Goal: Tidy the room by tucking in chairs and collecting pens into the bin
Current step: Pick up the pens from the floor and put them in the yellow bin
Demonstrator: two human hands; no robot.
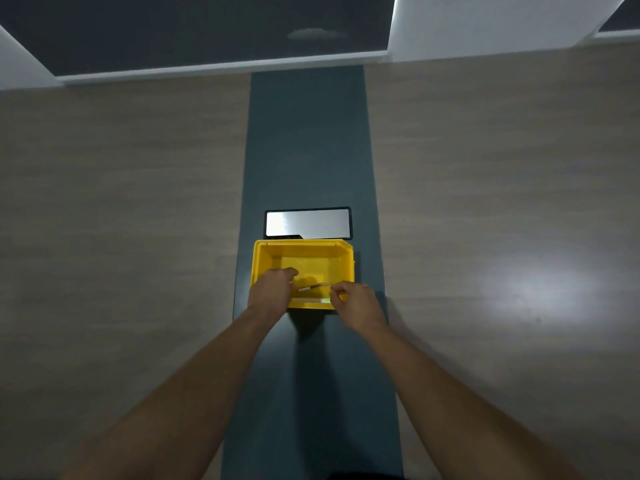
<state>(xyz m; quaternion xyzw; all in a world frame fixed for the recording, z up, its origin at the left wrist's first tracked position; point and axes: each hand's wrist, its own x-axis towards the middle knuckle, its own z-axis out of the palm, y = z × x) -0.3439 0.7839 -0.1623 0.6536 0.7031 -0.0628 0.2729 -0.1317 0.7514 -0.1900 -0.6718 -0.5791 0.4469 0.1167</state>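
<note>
A yellow plastic bin (301,249) stands on the dark centre strip of a long wooden table (121,209). Both my hands reach over its near edge. My left hand (272,287) is curled over the bin's left side, and a thin pen (313,287) sticks out to the right from near its fingers, over the bin's inside. Whether the fingers grip the pen or it is loose I cannot tell. My right hand (353,301) hovers at the bin's near right corner with its fingers bent and nothing visibly in it. A label strip runs along the bin's front lip.
Just behind the bin a shiny metal cover plate (308,223) sits flush in the dark strip (308,140). The table's far edge meets a dark floor (173,26) and white wall panels. No chairs are in view.
</note>
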